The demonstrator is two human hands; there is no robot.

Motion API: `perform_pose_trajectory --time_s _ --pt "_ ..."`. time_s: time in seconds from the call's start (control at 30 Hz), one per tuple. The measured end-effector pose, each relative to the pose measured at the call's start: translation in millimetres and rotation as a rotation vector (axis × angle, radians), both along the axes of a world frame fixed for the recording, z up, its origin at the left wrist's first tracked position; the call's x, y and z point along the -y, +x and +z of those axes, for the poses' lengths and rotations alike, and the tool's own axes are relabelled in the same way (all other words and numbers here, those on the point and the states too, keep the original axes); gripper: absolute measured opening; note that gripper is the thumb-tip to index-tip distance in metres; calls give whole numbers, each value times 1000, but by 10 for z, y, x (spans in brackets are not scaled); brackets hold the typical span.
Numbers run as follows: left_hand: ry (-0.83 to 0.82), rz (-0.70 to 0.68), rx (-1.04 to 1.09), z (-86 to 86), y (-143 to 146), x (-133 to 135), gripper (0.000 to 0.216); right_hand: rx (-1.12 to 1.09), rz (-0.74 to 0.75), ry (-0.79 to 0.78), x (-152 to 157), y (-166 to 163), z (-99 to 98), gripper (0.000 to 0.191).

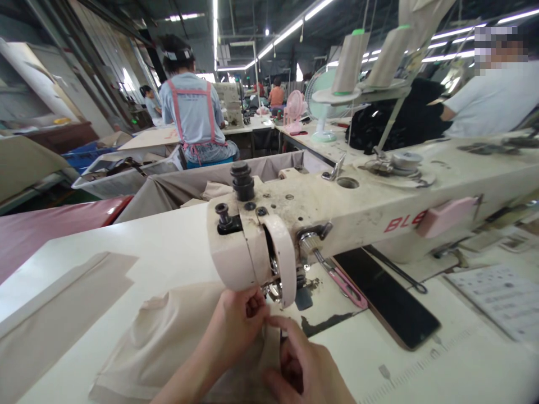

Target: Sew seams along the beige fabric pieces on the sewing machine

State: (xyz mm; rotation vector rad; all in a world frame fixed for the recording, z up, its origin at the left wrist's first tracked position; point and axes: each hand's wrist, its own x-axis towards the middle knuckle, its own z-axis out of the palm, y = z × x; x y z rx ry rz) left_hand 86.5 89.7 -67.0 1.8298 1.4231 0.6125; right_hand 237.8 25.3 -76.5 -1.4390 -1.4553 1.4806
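Note:
A beige fabric piece lies bunched on the white table, its edge running up to the needle area of the sewing machine. My left hand pinches the fabric just below the machine's head, fingers curled together. Close beside it on the right, my right hand grips the same cloth near its edge, thumb and forefinger bent inward. The two hands' fingertips almost meet. The needle and presser foot are mostly hidden behind the white guard and my fingers.
Another beige fabric strip lies at the left. Right of the needle are pink-handled thread snips, a black phone and a printed sheet. Thread cones stand above. Beyond the table are cloth-filled bins and a seated person.

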Motion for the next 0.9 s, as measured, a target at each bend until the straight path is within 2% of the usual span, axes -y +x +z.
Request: perform_pose_trajectory --time_s 0.1,0.2,0.27,0.4,0.63,0.77,0.9 --pt "-32 100 -28 -19 55 -9 17 303 161 163 15 51 89 56" --pt "-82 136 -53 18 86 -35 18 511 221 283 -41 119 205 48" --pt "-106 145 -65 61 94 -46 18 576 247 292 -83 141 260 44" --pt "-122 148 -64 111 94 -54 12 542 261 287 -163 140 307 44" --pt "-115 170 -35 63 98 -98 14 499 273 328 -288 154 298 44" --pt "-117 170 4 42 90 -124 16 481 264 317 -302 158 253 33" --pt "-111 188 37 2 78 -107 16 462 235 216 -293 158 196 18"
